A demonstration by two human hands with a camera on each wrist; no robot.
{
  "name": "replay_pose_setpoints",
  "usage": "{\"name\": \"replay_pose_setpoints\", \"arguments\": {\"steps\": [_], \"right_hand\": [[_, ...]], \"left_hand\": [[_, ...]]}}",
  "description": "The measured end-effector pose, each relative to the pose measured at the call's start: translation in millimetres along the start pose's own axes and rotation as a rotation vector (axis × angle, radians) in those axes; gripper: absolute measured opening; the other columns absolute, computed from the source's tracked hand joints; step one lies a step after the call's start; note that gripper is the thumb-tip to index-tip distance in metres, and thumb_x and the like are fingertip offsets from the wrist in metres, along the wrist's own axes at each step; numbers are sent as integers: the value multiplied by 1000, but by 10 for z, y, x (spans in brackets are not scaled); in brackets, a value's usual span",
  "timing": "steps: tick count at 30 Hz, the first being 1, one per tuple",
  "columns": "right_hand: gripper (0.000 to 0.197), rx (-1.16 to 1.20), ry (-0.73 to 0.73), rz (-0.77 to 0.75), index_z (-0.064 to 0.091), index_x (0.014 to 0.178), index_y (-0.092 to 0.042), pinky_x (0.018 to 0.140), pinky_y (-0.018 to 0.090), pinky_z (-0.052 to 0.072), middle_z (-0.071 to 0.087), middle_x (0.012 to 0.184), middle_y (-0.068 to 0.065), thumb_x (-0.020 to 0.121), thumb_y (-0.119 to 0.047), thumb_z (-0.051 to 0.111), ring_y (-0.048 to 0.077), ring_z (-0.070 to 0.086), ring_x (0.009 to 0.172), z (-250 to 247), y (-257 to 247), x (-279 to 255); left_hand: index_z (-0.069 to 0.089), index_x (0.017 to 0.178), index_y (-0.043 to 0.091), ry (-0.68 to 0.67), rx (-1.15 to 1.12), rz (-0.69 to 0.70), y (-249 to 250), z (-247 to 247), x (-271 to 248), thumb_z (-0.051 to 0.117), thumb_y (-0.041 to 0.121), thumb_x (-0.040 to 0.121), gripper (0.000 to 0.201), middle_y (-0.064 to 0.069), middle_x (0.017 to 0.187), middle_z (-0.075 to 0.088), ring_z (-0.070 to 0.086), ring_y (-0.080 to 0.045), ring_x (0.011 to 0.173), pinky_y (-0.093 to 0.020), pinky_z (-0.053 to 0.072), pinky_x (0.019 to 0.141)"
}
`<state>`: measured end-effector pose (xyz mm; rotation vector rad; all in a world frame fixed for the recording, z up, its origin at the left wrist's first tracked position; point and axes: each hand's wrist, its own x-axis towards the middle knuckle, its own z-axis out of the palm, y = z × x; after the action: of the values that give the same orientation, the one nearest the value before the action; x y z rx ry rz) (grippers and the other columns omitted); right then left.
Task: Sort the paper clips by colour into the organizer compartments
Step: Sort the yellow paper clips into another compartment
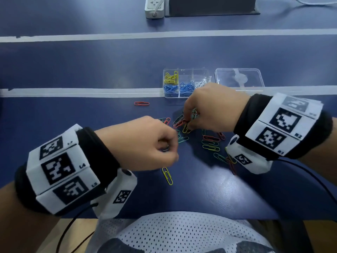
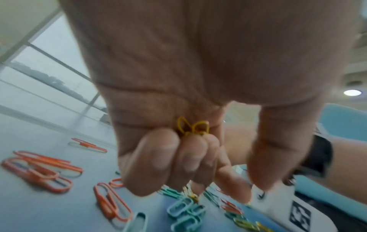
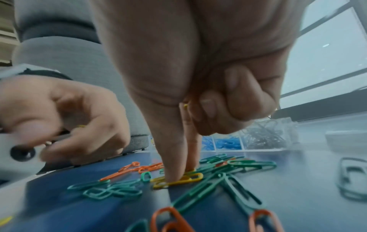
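A clear organizer [image 1: 189,73] stands beyond my hands, with yellow clips [image 1: 171,77] at its back left, blue clips [image 1: 179,87] in front and white ones [image 1: 200,84] to the right. Loose red, green and yellow clips [image 1: 209,141] lie scattered on the blue table. My left hand [image 1: 172,148] is curled over the table, and the left wrist view shows yellow clips [image 2: 193,128] gripped in its palm. My right hand [image 3: 180,172] has thumb and forefinger down on a yellow clip [image 3: 195,177] in the pile, pinching it; its other fingers are curled.
A clear lid [image 1: 238,78] lies right of the organizer. A single red clip [image 1: 141,103] sits to the left and a yellow one [image 1: 167,175] near my left wrist. White tape lines [image 1: 82,92] cross the table. A power strip [image 1: 155,7] and dark box [image 1: 211,6] stand far back.
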<state>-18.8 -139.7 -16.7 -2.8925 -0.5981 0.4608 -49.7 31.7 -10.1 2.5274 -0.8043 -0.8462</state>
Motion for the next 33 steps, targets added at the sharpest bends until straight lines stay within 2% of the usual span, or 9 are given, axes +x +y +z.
{"name": "replay_pose_setpoints", "arguments": {"steps": [3, 5, 10, 12, 18, 23, 27, 30, 33], "right_hand": [[17, -2, -7, -22, 75, 90, -19, 76, 34, 54, 71, 86, 9, 80, -25, 62, 30, 62, 83, 1, -14, -6], [19, -7, -28, -32, 75, 90, -18, 76, 36, 55, 71, 83, 9, 80, -25, 60, 30, 63, 81, 2, -9, -17], [19, -31, -55, -82, 73, 95, -23, 75, 30, 52, 67, 79, 2, 82, -29, 61, 25, 60, 78, -19, -4, -53], [20, -57, -81, -94, 71, 98, -26, 72, 28, 49, 59, 77, -1, 81, -32, 64, 23, 56, 79, -23, -36, -64], [23, -110, -141, -93, 70, 92, -16, 73, 34, 55, 67, 84, 7, 78, -31, 60, 30, 62, 84, 6, -100, -76], [28, -119, -163, -79, 66, 80, -8, 68, 36, 55, 64, 78, 12, 74, -34, 57, 33, 61, 76, 51, -120, -63], [27, -96, -139, -64, 65, 79, -8, 65, 35, 52, 59, 71, 10, 76, -33, 56, 32, 57, 72, 54, -110, -49], [22, -15, -85, -44, 64, 79, -13, 67, 35, 50, 61, 70, 5, 76, -33, 57, 26, 54, 69, -4, -59, -39], [17, 78, -66, -13, 48, 65, -24, 56, 28, 38, 50, 61, -7, 73, -33, 59, 8, 43, 58, -79, -8, -35]], "left_hand": [[62, 85, 31, -74, 140, 76, -44, 99, -32, 66, 49, 72, 23, 2, 64, 52, 48, -10, 63, -22, 44, 64], [63, 94, 32, -119, 205, 91, -68, 154, -24, 67, 47, 73, 25, 11, 70, 48, 46, -5, 70, -24, 46, 76], [66, 90, 28, -129, 274, 102, -74, 199, 6, 65, 40, 79, 16, 14, 79, 47, 44, -5, 80, -28, 47, 85], [65, 86, 27, -136, 270, 92, -68, 191, -12, 63, 39, 80, 14, 13, 81, 52, 46, -7, 80, -30, 49, 84], [59, 73, 19, -91, 236, 77, -68, 170, -38, 56, 30, 75, 12, 7, 76, 56, 50, -9, 72, -30, 50, 78], [45, 67, 23, -36, 182, 22, -41, 99, -38, 58, 28, 70, 14, 8, 61, 49, 47, -3, 62, -21, 42, 61], [48, 74, 26, -4, 127, -1, -33, -32, 10, 58, 20, 72, 12, 10, 54, 47, 47, 8, 57, -9, 33, 49], [48, 82, 34, 32, 67, -34, -50, -135, 77, 53, 17, 78, 18, 12, 62, 50, 50, -2, 61, -8, 34, 55], [52, 81, 34, 67, 33, -73, -65, -205, 137, 46, 18, 82, 18, 12, 63, 53, 52, -2, 61, -11, 36, 56]]}}
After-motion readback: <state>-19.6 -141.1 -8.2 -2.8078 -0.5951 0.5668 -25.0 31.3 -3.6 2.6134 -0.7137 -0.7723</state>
